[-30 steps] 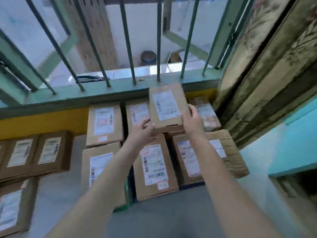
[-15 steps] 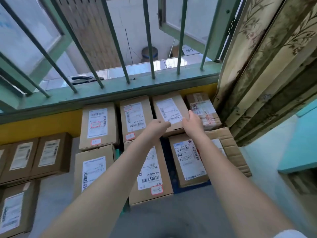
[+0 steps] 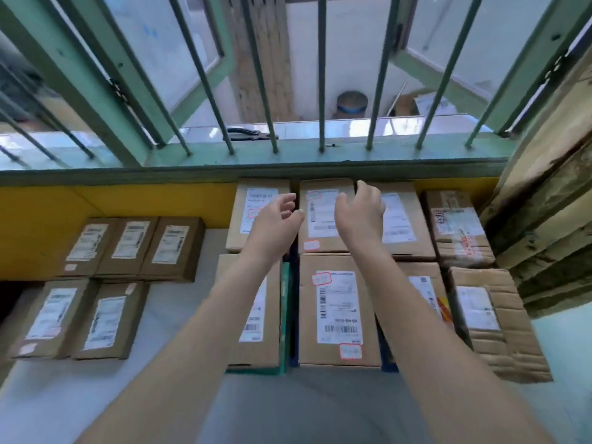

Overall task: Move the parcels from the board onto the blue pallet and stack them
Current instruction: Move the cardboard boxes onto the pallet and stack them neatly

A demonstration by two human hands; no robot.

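Parcels on the board [image 3: 109,280] lie well left of both hands, long axes running away from the person. Left hand [image 3: 277,219], the nearer, and right hand [image 3: 360,213] hang loosely curled and empty above stacked parcels [image 3: 326,216] on the blue pallet [image 3: 386,363]; bare floor lies between.

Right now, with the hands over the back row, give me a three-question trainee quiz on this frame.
1. True or false: the left hand grips a parcel.
2. How many parcels stand in the far row of the left-hand group by the yellow wall? A) two B) three C) five
3. Fill in: the right hand hangs over the back-row parcel, just below the window ____.

Key: 1 false, its fingers are loose and hold nothing; 2 B; 3 bars.
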